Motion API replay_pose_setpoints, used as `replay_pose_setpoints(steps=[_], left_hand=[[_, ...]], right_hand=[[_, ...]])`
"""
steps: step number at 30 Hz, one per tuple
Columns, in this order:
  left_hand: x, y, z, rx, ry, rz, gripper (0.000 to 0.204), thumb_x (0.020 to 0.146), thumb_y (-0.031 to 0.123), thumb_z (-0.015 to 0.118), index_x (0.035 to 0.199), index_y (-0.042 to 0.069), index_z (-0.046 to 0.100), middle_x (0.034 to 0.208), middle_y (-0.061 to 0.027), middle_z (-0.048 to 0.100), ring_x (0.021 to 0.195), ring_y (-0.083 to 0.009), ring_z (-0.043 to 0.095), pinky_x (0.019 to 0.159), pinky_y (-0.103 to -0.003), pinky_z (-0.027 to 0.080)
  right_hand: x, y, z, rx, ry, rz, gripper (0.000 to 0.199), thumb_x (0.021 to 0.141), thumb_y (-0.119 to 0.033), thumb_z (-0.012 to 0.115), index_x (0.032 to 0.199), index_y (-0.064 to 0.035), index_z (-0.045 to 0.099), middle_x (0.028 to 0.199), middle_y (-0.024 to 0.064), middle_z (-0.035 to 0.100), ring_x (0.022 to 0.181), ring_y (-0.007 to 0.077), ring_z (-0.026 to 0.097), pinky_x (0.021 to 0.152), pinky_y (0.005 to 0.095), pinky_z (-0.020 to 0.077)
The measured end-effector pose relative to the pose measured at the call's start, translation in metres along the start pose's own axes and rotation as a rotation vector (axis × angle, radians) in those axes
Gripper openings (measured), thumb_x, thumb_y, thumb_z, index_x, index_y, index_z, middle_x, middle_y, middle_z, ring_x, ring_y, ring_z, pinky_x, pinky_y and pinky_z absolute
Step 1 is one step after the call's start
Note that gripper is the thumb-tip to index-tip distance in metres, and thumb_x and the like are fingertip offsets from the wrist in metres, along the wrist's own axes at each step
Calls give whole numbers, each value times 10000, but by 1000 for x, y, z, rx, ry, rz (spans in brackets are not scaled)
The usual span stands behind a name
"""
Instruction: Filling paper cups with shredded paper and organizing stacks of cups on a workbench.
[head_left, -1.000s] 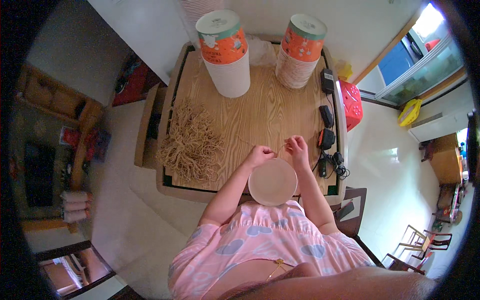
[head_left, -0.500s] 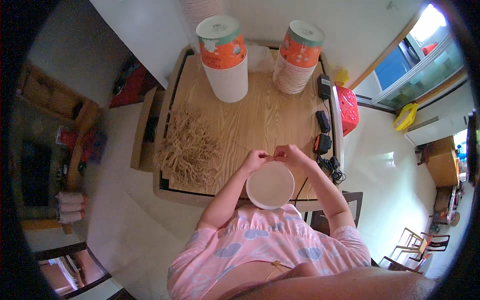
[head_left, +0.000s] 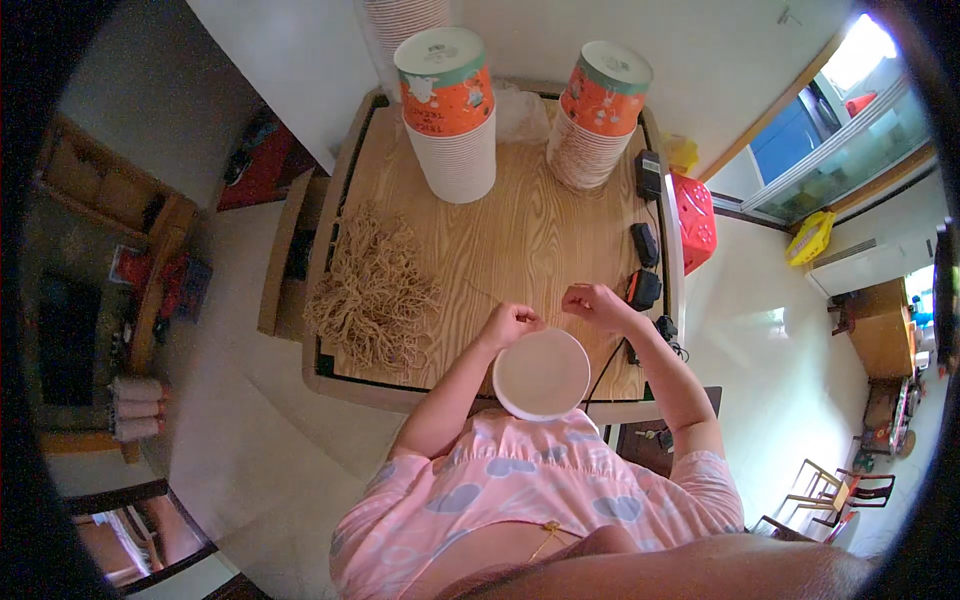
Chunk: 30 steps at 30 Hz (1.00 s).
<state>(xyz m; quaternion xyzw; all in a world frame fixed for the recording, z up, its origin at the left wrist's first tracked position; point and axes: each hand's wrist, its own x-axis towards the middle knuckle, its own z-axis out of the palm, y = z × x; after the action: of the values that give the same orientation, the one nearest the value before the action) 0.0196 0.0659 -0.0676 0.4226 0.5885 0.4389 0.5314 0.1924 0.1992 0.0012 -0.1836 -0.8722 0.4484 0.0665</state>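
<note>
A white paper bucket (head_left: 541, 374) rests at the table's near edge against my front, its open mouth facing up. Close to its far left rim, my left hand (head_left: 514, 325) is closed in a pinch; whatever it holds is too small to make out. My right hand (head_left: 595, 306) hovers beyond the far right rim, apart from the bucket, fingers pinched together, their contents likewise too fine to tell. A tangled heap of tan twine (head_left: 372, 290) lies to the left of my hands.
Two tall stacks of upturned paper buckets, orange and green on top, stand at the back: one left (head_left: 447, 120), one right (head_left: 597, 115). Black adapters (head_left: 645, 245) and cables line the wooden table's (head_left: 510, 240) right edge. A red plastic stool (head_left: 692, 225) stands beyond it.
My hands have parted: the right has moved away from the left, up and to the right. The left has shifted little, and the bucket stays nearly in place.
</note>
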Motion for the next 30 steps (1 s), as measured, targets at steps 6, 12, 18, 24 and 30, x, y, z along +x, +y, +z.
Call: replay_pose_setpoints(steps=[6,12,18,24,30], left_hand=[[-2,1,-1,63,25,-9,140,719,145,695,757,18,652,676,-32,630,625,-70,574,566,-236,470],[-2,-1,1,27,32,3,151,717,154,697,758,17,650,675,-37,633,617,-68,570,559,-236,467],[2,-8,3,49,48,-2,156,709,154,703,744,13,645,674,-45,634,613,-79,575,562,-244,472],[0,-7,3,52,63,9,165,699,162,712,739,16,646,668,-46,631,601,-81,569,551,-246,468],[1,-9,3,27,56,3,165,694,162,715,723,16,644,659,-44,627,586,-81,562,531,-248,462]], right_hand=[[5,6,4,-153,-19,-5,181,824,-178,522,821,1,547,731,167,550,665,324,546,584,370,427],[7,0,-1,-168,-110,54,224,843,-218,504,813,2,532,699,175,541,652,330,528,587,378,417],[7,7,-6,-17,-176,125,203,852,-200,492,812,-5,534,668,110,552,623,219,543,581,333,426],[6,-4,-15,72,-126,136,126,824,-146,536,802,-23,548,702,60,583,646,148,550,590,280,441],[9,-2,-7,99,-55,162,184,841,-194,529,791,-16,532,660,51,542,608,110,500,560,274,419]])
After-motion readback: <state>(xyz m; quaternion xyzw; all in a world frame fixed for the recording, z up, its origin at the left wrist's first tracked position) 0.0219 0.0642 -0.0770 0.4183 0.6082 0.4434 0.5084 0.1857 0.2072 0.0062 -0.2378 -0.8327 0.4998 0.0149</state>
